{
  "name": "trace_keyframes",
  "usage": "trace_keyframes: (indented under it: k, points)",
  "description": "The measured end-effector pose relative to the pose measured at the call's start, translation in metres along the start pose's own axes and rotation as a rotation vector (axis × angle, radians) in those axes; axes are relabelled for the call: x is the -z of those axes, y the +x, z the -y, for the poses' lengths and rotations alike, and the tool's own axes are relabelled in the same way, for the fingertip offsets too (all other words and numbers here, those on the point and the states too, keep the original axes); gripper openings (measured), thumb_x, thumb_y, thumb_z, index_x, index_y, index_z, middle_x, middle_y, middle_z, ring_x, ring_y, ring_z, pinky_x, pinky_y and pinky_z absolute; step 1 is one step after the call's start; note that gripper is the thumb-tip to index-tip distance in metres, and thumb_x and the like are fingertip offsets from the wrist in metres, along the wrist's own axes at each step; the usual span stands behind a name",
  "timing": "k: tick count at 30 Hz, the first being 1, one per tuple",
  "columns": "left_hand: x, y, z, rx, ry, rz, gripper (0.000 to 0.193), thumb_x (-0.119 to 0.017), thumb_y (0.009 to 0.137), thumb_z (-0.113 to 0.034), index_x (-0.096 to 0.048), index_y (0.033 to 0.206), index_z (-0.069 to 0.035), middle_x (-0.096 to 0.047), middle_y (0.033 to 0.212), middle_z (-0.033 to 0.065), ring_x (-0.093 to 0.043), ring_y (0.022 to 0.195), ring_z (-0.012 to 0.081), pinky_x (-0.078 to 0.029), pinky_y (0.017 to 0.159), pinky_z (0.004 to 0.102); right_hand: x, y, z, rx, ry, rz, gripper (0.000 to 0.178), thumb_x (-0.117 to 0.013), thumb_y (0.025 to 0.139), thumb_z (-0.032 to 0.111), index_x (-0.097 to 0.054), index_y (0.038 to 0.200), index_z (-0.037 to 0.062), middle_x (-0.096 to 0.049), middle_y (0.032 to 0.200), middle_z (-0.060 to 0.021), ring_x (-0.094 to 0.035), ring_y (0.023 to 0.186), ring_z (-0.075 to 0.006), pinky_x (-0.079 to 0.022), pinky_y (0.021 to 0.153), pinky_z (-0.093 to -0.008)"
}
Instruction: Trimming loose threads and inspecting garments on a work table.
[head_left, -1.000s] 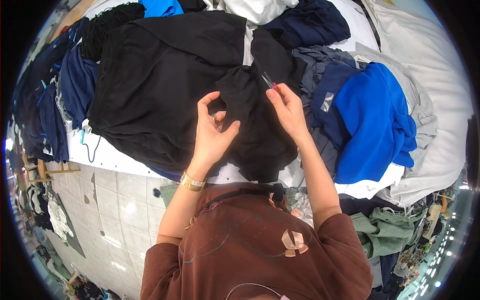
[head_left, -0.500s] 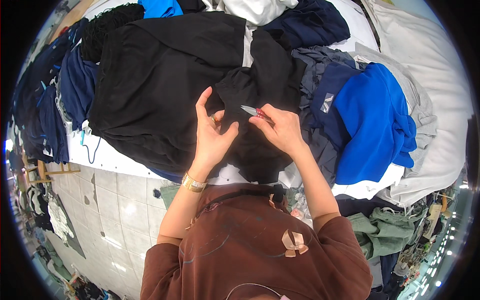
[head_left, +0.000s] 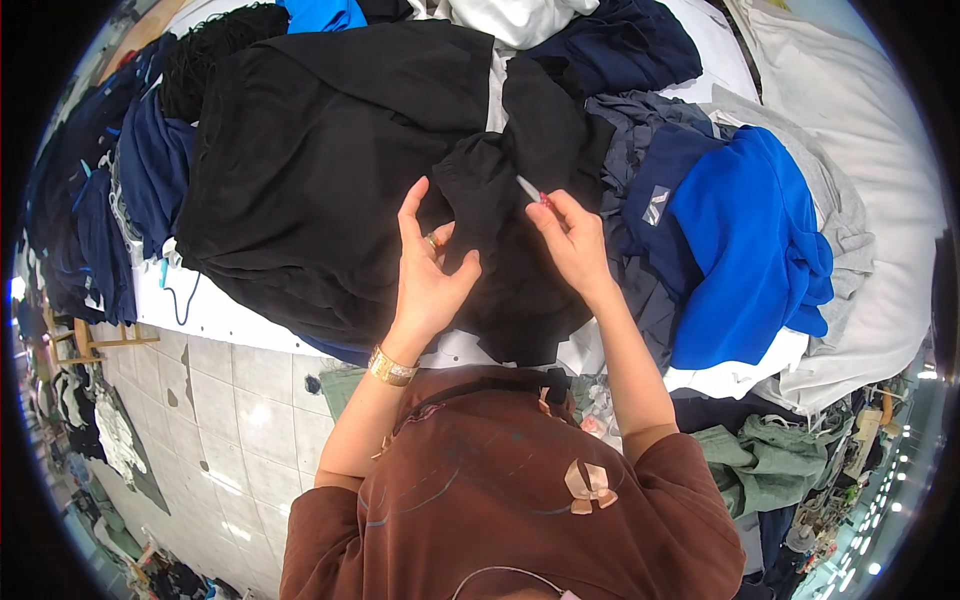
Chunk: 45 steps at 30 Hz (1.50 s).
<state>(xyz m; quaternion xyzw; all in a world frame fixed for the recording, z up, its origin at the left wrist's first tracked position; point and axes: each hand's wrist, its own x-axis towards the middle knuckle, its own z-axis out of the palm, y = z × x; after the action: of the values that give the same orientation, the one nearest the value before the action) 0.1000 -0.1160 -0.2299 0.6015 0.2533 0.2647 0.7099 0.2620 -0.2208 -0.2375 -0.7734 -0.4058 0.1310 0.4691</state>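
Observation:
My left hand (head_left: 434, 272) grips a fold of a black garment (head_left: 478, 185), its index finger stretched out and its other fingers curled at the cloth. A gathered, cuff-like end of this garment stands up beyond the fingers. In my right hand (head_left: 575, 245) is a small pair of thread snips (head_left: 530, 190) with a red handle and pointed metal blades. The blades point up and left, close to the right side of the gathered end; whether they touch cloth I cannot tell. Most of the handle is hidden in my fingers.
A pile of black garments (head_left: 310, 130) covers the white table (head_left: 230, 312) to the left. Right of my hands lie a bright blue garment (head_left: 745, 240) and dark grey cloth (head_left: 640, 280). Navy clothes (head_left: 630, 45) lie at the back, and pale sheeting (head_left: 850, 120) hangs far right.
My right hand has moved a little to the right and up with the snips, and the blades have come away from the held fold. The left hand has shifted only slightly.

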Motion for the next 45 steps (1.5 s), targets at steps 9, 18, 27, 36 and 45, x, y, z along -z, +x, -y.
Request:
trace_keyframes:
  k: [9,18,27,36,45]
  points:
    - [-0.008,-0.020,0.029,0.122,0.332,0.016,0.089,-0.060,0.073,0.007,-0.011,0.145,-0.015,-0.061,0.103,0.0082,-0.044,0.067,0.0047,-0.040,0.062,0.0186,-0.023,0.051,-0.006,-0.055,0.103,-0.090,0.045,-0.070,0.081,0.037,-0.048,0.088,-0.0019,-0.054,0.066,-0.0092,-0.051,0.061,-0.0105,-0.044,0.057,-0.0293]
    - [-0.021,-0.039,0.045,0.163,0.434,0.200,0.092,-0.065,0.074,0.000,-0.009,0.147,-0.009,-0.066,0.097,0.0189,-0.055,0.062,0.0133,-0.048,0.065,0.0264,-0.091,0.088,0.012,0.099,-0.429,0.415,0.060,-0.078,0.067,0.037,-0.044,0.102,0.0014,-0.061,0.093,-0.0192,-0.063,0.089,-0.0346,-0.051,0.073,-0.0426]
    - [-0.004,-0.053,0.045,-0.179,0.965,0.044,0.018,-0.061,0.086,-0.021,-0.064,0.097,-0.007,-0.062,0.098,0.0115,-0.053,0.097,0.0308,-0.043,0.082,0.0417,-0.008,0.143,-0.059,0.100,-0.631,0.161,0.031,-0.059,0.076,0.003,-0.040,0.099,-0.0028,-0.061,0.086,-0.0260,-0.061,0.087,-0.0428,-0.048,0.075,-0.0495]
    - [-0.015,-0.061,0.057,-0.150,0.948,0.173,0.019,-0.057,0.090,-0.021,-0.068,0.089,-0.006,-0.062,0.097,0.0125,-0.053,0.097,0.0320,-0.044,0.081,0.0435,-0.052,0.095,-0.011,0.340,-0.627,0.263,0.057,-0.080,0.065,0.033,-0.047,0.100,0.0026,-0.054,0.098,-0.0166,-0.058,0.091,-0.0339,-0.048,0.074,-0.0440]
    - [0.009,-0.073,0.047,0.031,0.973,0.268,0.036,-0.050,0.093,-0.028,-0.062,0.074,0.000,-0.059,0.083,0.0216,-0.059,0.074,0.0390,-0.049,0.071,0.0446,0.017,0.132,-0.009,0.099,-0.447,0.044,0.043,-0.069,0.066,0.010,-0.049,0.103,0.0001,-0.064,0.091,-0.0188,-0.064,0.084,-0.0309,-0.051,0.074,-0.0382]
